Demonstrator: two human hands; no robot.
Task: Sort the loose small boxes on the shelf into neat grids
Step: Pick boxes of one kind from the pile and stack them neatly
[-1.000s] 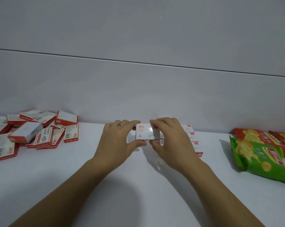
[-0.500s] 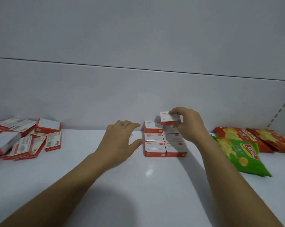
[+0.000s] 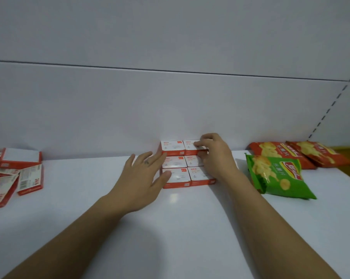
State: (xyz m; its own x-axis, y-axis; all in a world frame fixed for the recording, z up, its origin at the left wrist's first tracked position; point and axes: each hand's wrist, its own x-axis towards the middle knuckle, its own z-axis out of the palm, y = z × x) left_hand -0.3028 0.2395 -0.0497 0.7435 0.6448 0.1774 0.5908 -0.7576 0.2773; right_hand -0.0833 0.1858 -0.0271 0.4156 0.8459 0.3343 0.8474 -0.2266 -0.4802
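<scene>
Right hand (image 3: 215, 156) arched over grid (image 3: 177, 162), fingertips pinching rear box (image 3: 189, 149) at 1 o'clock; left hand (image 3: 142, 178) spread, fingers straight, thumb at front box (image 3: 180, 177), 7 o'clock.

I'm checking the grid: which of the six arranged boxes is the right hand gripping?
The back-right box, farthest back in the right column: the right hand pinches it and grips none of the others.
</scene>
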